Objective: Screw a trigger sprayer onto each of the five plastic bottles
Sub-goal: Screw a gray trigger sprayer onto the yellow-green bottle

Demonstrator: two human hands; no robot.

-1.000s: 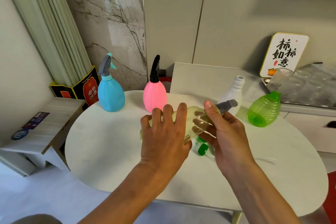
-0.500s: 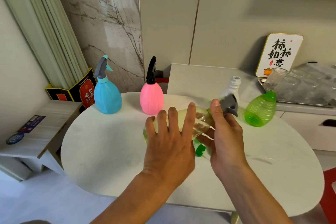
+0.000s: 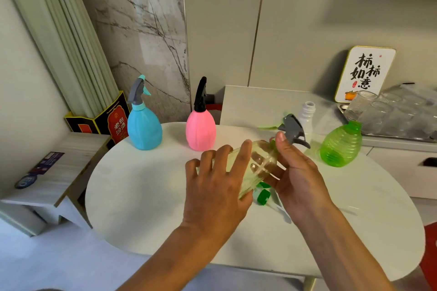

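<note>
My left hand wraps the body of a pale yellow see-through bottle, held tilted above the round white table. At the bottle's neck my right hand grips the collar of a grey trigger sprayer. A blue bottle with a grey sprayer and a pink bottle with a black sprayer stand at the table's back. An open green ribbed bottle and an open white bottle stand at the back right. A loose sprayer with a green collar lies under my hands.
A counter behind the table carries a tray of upturned glasses and a framed sign. A low wooden stand and a dark box are at the left.
The grey sprayer has turned on the bottle neck, its trigger now pointing right and down. My right hand shifted its grip round the collar; the left hand kept hold of the bottle.
</note>
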